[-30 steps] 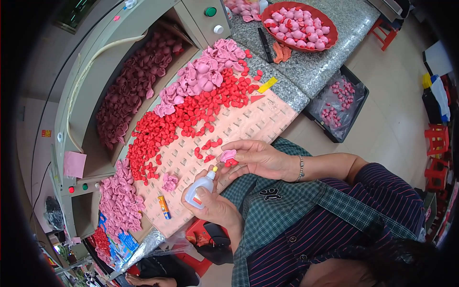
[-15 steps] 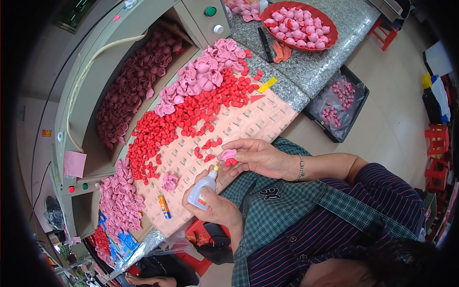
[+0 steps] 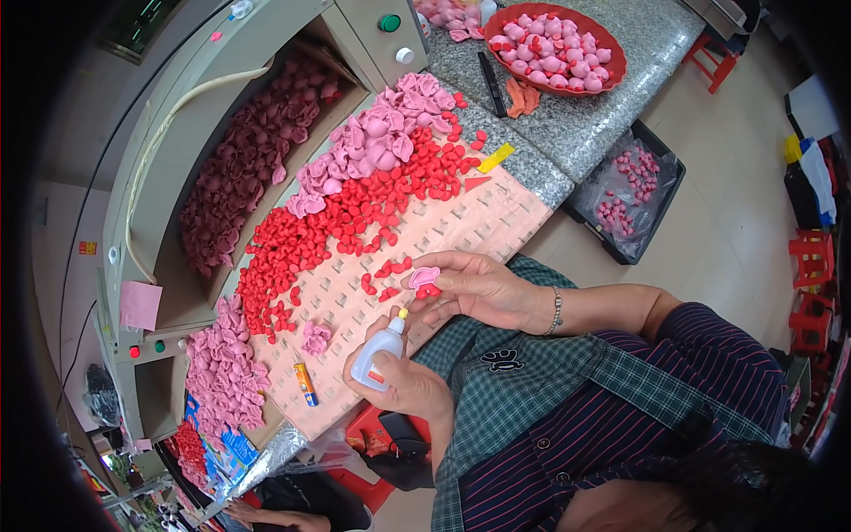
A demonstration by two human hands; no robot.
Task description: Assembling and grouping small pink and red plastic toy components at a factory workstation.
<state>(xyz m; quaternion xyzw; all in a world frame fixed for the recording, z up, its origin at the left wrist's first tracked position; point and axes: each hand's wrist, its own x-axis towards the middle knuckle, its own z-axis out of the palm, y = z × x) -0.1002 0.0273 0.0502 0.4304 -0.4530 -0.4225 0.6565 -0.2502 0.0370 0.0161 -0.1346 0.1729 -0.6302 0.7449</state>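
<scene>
Hiding most of a small soft white plastic squeeze bottle (image 3: 377, 356), the left hand (image 3: 403, 386) clenches around it, yellow nozzle just below the right hand (image 3: 479, 288), whose fingertips pinch a small pink petal-shaped piece (image 3: 424, 277) over a red bit, barely visible.

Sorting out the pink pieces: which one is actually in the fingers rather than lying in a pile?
The pink piece pinched in the right hand, above the pegged board; the rest lie in heaps.

A small white squeeze bottle (image 3: 376, 355) with a yellow nozzle tilts up toward a pink petal piece (image 3: 424, 277) held just above it, over the pegged pink board (image 3: 461, 232).
</scene>
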